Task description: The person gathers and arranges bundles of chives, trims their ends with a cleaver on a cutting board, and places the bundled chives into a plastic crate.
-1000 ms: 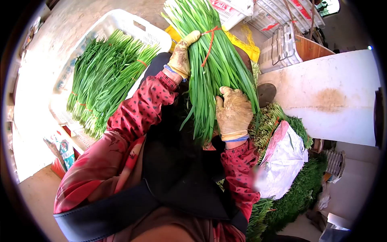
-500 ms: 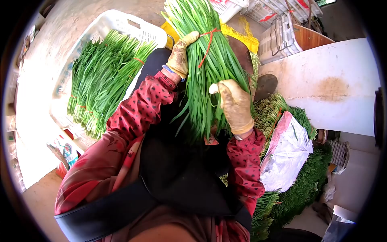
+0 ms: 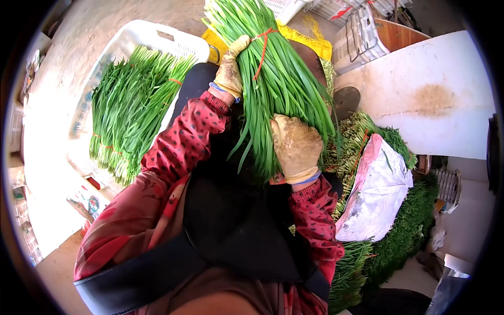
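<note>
A large bundle of long green leaves point(image 3: 286, 79) hangs over my lap, bound with a red tie point(image 3: 264, 46) whose loose end dangles. My left hand point(image 3: 229, 69), in a dirty yellow glove, grips the bundle's left side beside the tie. Gloved the same way, my right hand point(image 3: 296, 146) is closed at the lower leaves, its fingertips turned in among them and partly hidden. Leaf ends spread out to the left and right of it.
A white basket point(image 3: 152, 32) at the left holds tied green bundles point(image 3: 136, 110). At the right, a white sack point(image 3: 378, 194) lies over more greens point(image 3: 401, 231). A white panel point(image 3: 420, 94), yellow netting point(image 3: 310, 42) and stacked crates point(image 3: 357, 42) stand beyond.
My right hand has come off the leaves, turned with its thumb raised, then moved down and left to close at them again. My left hand has kept its grip. The view has shifted slightly.
</note>
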`<state>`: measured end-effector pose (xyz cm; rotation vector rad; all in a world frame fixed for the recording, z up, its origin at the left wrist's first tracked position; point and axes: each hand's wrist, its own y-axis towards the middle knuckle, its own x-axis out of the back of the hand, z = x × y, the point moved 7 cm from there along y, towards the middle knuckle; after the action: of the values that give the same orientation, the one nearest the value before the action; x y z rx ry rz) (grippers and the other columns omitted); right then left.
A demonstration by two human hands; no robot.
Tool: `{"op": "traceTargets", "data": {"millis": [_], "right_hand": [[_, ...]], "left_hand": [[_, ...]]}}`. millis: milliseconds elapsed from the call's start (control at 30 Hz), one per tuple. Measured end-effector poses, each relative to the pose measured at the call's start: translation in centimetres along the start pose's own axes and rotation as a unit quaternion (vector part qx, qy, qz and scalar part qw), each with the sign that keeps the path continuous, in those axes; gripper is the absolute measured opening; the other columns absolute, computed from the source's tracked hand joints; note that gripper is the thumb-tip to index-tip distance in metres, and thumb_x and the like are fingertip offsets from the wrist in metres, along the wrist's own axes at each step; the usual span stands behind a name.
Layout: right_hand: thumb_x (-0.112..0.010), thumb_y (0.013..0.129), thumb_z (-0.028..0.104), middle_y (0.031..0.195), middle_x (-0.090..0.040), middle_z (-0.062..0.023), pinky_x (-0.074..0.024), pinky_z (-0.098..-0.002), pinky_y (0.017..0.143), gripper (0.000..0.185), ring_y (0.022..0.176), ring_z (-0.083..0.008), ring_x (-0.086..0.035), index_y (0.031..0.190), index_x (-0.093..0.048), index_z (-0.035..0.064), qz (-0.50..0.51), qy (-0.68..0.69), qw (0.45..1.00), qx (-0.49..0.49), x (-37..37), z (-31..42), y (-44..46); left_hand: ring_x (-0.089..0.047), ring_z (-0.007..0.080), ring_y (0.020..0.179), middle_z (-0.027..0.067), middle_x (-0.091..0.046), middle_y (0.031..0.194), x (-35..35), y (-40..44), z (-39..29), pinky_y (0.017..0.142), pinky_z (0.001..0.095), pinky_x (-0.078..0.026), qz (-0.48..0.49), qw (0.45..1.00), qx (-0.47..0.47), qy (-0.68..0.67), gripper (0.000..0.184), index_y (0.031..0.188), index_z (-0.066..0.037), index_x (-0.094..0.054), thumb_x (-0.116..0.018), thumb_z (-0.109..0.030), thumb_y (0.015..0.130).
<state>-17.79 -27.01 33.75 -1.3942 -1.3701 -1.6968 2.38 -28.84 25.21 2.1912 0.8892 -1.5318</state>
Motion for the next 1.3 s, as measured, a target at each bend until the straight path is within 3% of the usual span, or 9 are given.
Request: {"op": "traceTargets", "data": {"millis": [167, 267, 467, 567, 667, 833, 1033, 1167, 1300], "right_hand": [[-0.057, 0.095, 0.013, 0.069, -0.059, -0.0086, -0.0469, -0.0347, 0.056, 0.011, 0.057, -0.0246, -0.058, 0.086, -0.060, 0.0073, -0.001, 0.441, 0.894, 0.082, 2.4, 1.3, -1.5], [-0.065, 0.091, 0.022, 0.098, -0.066, -0.0124, -0.0522, -0.0317, 0.072, 0.026, 0.082, -0.0245, -0.066, 0.108, -0.062, 0.0023, 0.057, 0.544, 0.828, -0.122, 2.7, -2.0, -3.5], [-0.086, 0.064, 0.041, 0.142, -0.042, -0.0239, -0.0395, -0.0445, 0.105, 0.110, 0.126, -0.0396, -0.046, 0.146, -0.028, -0.0036, -0.114, 0.133, 0.981, -0.083, 4.0, -4.1, 3.2], [-0.083, 0.068, 0.018, 0.143, -0.042, -0.0235, -0.0372, -0.0424, 0.109, 0.098, 0.127, -0.0396, -0.046, 0.147, -0.029, -0.0022, -0.196, 0.271, 0.933, -0.132, 2.3, -6.0, 4.0], [-0.067, 0.078, -0.004, 0.134, -0.051, -0.0102, -0.0499, -0.0285, 0.090, 0.073, 0.111, -0.0184, -0.057, 0.144, -0.037, 0.0007, -0.180, 0.675, 0.692, -0.181, 1.9, -9.9, 2.8], [-0.065, 0.086, -0.001, 0.121, -0.060, -0.0038, -0.0494, -0.0226, 0.083, 0.060, 0.100, -0.0107, -0.060, 0.142, -0.043, 0.0028, -0.155, 0.707, 0.676, -0.139, 2.7, -10.6, 3.3], [-0.064, 0.084, 0.012, 0.123, -0.061, -0.0115, -0.0479, -0.0311, 0.089, 0.061, 0.108, -0.0195, -0.061, 0.140, -0.044, 0.0038, 0.021, 0.555, 0.799, -0.230, -0.7, -11.0, 0.4], [-0.062, 0.086, 0.027, 0.135, -0.053, -0.0214, -0.0423, -0.0400, 0.103, 0.064, 0.123, -0.0325, -0.053, 0.143, -0.042, 0.0064, 0.177, 0.002, 0.946, -0.270, -0.2, -16.9, -5.1], [-0.061, 0.091, 0.021, 0.123, -0.062, -0.0109, -0.0438, -0.0389, 0.099, 0.041, 0.113, -0.0259, -0.058, 0.130, -0.057, 0.0091, -0.102, 0.114, 0.967, -0.205, 7.1, -14.9, -4.3]], "left_hand": [[-0.068, 0.0196, 0.077, 0.0066, -0.070, 0.093, -0.1, 0.0, -0.2, 0.071, 0.0337, -0.058, -0.025, 1.000, 0.004, 0.006, 0.024, 0.103, -0.005, -0.067, -0.071, -0.021, 0.086], [-0.069, 0.0205, 0.078, 0.0086, -0.070, 0.097, -0.1, 0.8, -1.3, 0.071, 0.0339, -0.059, -0.012, 0.997, -0.038, 0.071, 0.030, 0.110, -0.003, -0.063, -0.070, -0.018, 0.086], [-0.066, 0.0169, 0.086, 0.0094, -0.067, 0.102, -7.2, -2.0, -1.7, 0.076, 0.0298, -0.056, 0.080, 0.987, -0.103, 0.099, 0.043, 0.119, -0.002, -0.055, -0.072, -0.002, 0.079], [-0.062, 0.0180, 0.104, 0.0112, -0.061, 0.120, -13.4, -5.4, -3.1, 0.089, 0.0315, -0.051, 0.236, 0.944, -0.121, 0.196, 0.075, 0.144, -0.005, -0.037, -0.072, -0.002, 0.077], [-0.052, 0.0279, 0.126, 0.0196, -0.051, 0.137, -12.7, -2.6, -5.3, 0.107, 0.0366, -0.038, 0.372, 0.901, -0.101, 0.201, 0.094, 0.150, 0.001, -0.023, -0.074, -0.033, 0.079], [-0.049, 0.0251, 0.128, 0.0163, -0.045, 0.142, -15.3, -2.5, -3.2, 0.110, 0.0360, -0.035, 0.429, 0.867, -0.066, 0.247, 0.086, 0.151, -0.003, -0.026, -0.069, -0.033, 0.082], [-0.068, 0.0182, 0.088, 0.0073, -0.070, 0.103, -9.2, -1.1, 3.3, 0.079, 0.0328, -0.057, 0.218, 0.959, 0.141, 0.113, 0.040, 0.117, -0.003, -0.064, -0.070, -0.024, 0.083], [-0.068, 0.0186, 0.084, 0.0065, -0.070, 0.100, -4.8, -0.3, 3.8, 0.077, 0.0333, -0.057, 0.103, 0.974, 0.122, 0.160, 0.034, 0.116, -0.004, -0.064, -0.071, -0.014, 0.084], [-0.068, 0.0187, 0.084, 0.0070, -0.070, 0.101, -1.9, 1.8, 4.6, 0.077, 0.0328, -0.057, 0.071, 0.980, 0.056, 0.180, 0.033, 0.115, -0.002, -0.064, -0.071, -0.013, 0.084]]}}
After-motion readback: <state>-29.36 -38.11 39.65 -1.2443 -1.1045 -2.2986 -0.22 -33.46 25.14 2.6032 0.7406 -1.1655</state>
